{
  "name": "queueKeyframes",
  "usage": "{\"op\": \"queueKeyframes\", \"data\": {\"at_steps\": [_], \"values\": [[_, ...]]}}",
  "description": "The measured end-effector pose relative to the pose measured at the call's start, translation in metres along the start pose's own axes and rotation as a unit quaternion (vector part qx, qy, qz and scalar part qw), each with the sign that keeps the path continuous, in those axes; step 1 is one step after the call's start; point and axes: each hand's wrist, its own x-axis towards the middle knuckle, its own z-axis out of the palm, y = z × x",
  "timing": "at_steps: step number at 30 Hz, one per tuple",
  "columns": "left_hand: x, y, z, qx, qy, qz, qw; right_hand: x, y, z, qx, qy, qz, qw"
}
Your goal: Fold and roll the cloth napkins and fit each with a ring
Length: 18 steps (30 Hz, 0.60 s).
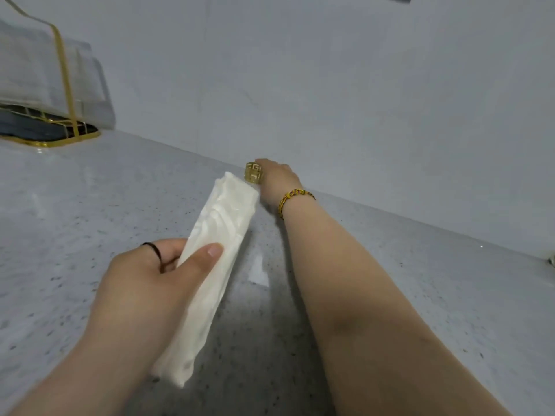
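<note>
Left grip [144, 280] wraps rolled napkin [223, 211]; right grip [277, 180] pinches gold ring [253, 173].

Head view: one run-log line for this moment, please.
left hand: grips rolled white cloth napkin | right hand: grips gold cut-out metal ring beside napkin's far end | ring not yet on

The worktop [90, 205] lies open along its left side and right end, but the wall [330, 85] shuts its far edge, a wire holder [66, 85] fills the far left corner, and the rolled napkin [222, 223] and the right forearm [360, 280], stretched to a ring [253, 173] by the wall, slant across the middle.
</note>
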Motion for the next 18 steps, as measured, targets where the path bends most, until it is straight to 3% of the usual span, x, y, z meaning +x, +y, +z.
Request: {"op": "queueKeyframes", "data": {"at_steps": [11,18], "values": [[-0.003,0.004,-0.001,0.017,-0.017,0.007,1.0,0.027,-0.001,0.015,-0.14,0.025,0.015,0.99],[-0.002,0.002,-0.002,0.005,-0.02,0.006,1.0,-0.001,0.011,0.006,-0.07,0.091,-0.025,0.993]]}}
